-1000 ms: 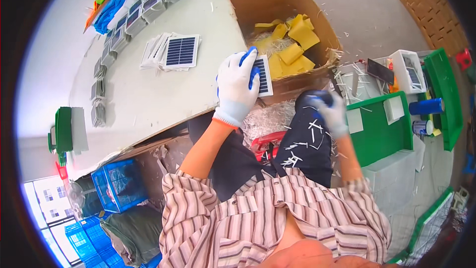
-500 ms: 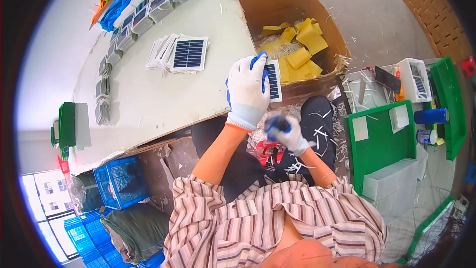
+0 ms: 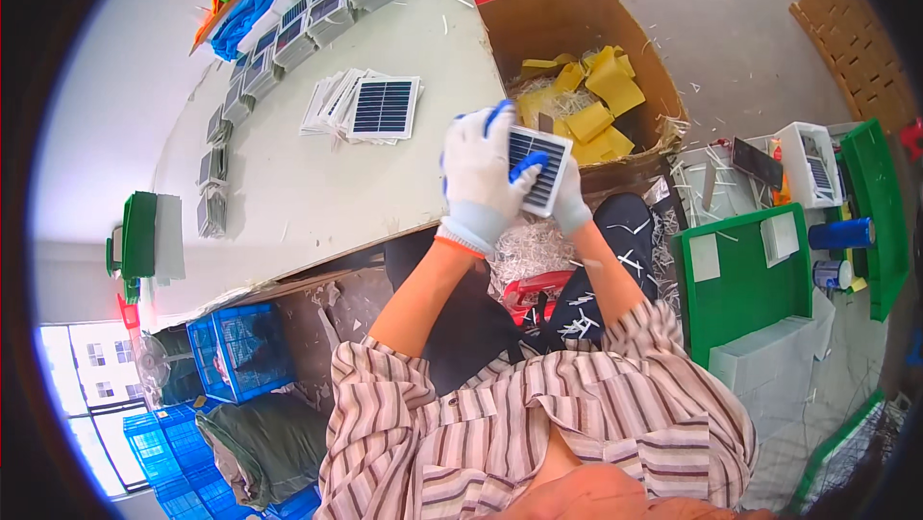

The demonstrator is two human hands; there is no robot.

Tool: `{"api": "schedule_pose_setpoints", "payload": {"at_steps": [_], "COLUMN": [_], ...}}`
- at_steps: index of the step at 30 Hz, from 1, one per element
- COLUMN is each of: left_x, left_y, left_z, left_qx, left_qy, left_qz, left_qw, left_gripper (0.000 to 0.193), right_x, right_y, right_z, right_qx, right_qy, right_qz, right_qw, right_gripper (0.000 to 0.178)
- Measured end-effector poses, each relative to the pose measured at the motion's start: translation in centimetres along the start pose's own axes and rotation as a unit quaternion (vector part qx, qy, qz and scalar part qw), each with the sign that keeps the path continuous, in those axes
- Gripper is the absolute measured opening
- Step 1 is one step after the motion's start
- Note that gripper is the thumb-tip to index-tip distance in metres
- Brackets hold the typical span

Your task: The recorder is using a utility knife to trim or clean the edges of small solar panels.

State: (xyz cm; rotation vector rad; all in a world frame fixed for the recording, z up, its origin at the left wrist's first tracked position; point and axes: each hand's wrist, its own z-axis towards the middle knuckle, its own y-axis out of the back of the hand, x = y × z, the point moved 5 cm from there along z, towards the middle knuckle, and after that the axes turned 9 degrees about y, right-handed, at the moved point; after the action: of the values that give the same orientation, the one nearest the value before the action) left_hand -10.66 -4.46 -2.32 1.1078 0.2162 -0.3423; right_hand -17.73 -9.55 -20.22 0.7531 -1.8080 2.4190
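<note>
My left hand (image 3: 478, 162), in a white glove with blue fingertips, grips a small solar panel (image 3: 551, 160) by its left side. The thumb lies across the dark cells. Behind the panel's right edge is my gloved right hand (image 3: 574, 201), its fingers hidden by the panel. A small brownish piece (image 3: 545, 123) shows just above the panel's top edge; I cannot tell what it is. To the left, a fanned pile of similar solar panels (image 3: 385, 109) lies on the pale table (image 3: 317, 193).
Stacks of panels (image 3: 293, 39) line the table's far left edge. Beyond my hands, a cardboard box (image 3: 635, 35) contains yellow sheets (image 3: 615, 83) and white strips. A green tray (image 3: 745, 275) and a blue can (image 3: 841, 234) are at right. Blue crates (image 3: 240, 352) stand lower left.
My right hand has risen from above my lap to behind the panel. The panel has tilted, and my left thumb now crosses its face. The view has shifted slightly.
</note>
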Motion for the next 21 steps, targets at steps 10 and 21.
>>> {"api": "schedule_pose_setpoints", "payload": {"at_steps": [10,21], "left_x": [0.7,-0.9], "left_y": [-0.9,-1.4], "left_z": [-0.3,-0.1], "left_qx": [-0.039,-0.023], "left_qy": [-0.012,0.019], "left_qz": [-0.017,0.058], "left_qw": [0.999,0.998], "left_gripper": [0.040,0.044], "right_x": [1.4,-3.0], "right_y": [-1.7,1.4], "right_z": [-5.9,-2.5], "right_qx": [0.013,-0.144], "right_qy": [-0.081,0.253], "right_qz": [-0.403,-0.493], "right_qw": [0.912,0.820], "right_gripper": [0.024,0.042]}}
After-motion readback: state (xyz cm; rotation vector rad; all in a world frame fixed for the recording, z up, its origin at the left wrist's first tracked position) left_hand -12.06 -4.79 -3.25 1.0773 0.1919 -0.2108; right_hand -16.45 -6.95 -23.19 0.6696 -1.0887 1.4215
